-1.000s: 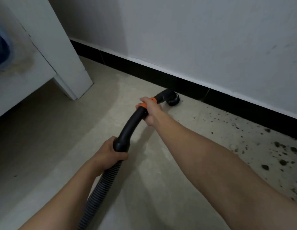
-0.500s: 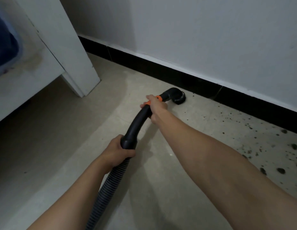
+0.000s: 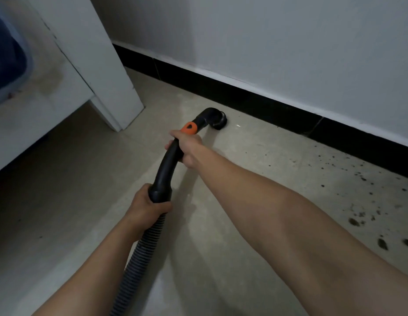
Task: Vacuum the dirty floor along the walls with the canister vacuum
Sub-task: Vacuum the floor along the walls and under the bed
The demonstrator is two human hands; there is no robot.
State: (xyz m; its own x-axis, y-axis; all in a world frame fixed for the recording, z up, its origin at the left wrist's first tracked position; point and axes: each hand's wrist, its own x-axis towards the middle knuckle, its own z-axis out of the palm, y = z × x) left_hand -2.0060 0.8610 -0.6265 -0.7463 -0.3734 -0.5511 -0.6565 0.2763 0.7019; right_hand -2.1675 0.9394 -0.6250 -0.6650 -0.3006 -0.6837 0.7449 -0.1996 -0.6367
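A black curved vacuum handle (image 3: 167,163) with an orange collar (image 3: 189,128) ends in a round black nozzle (image 3: 217,120) resting on the pale floor, close to the black baseboard (image 3: 255,103). My right hand (image 3: 187,148) grips the handle just below the orange collar. My left hand (image 3: 146,205) holds the lower end of the handle where the ribbed grey hose (image 3: 139,258) joins. Dark dirt specks (image 3: 357,222) lie scattered over the floor at the right, along the baseboard. The canister is out of view.
A white cabinet leg (image 3: 114,87) stands on the floor at the left, near the wall, with dark shadow under the cabinet. The white wall (image 3: 289,42) runs diagonally from upper left to right. Something blue (image 3: 7,53) sits at the far left edge.
The nozzle has slid left along the baseboard, away from the dirt patch. Both hands keep their grip on the handle. The view has shifted, so the cabinet leg appears further right.
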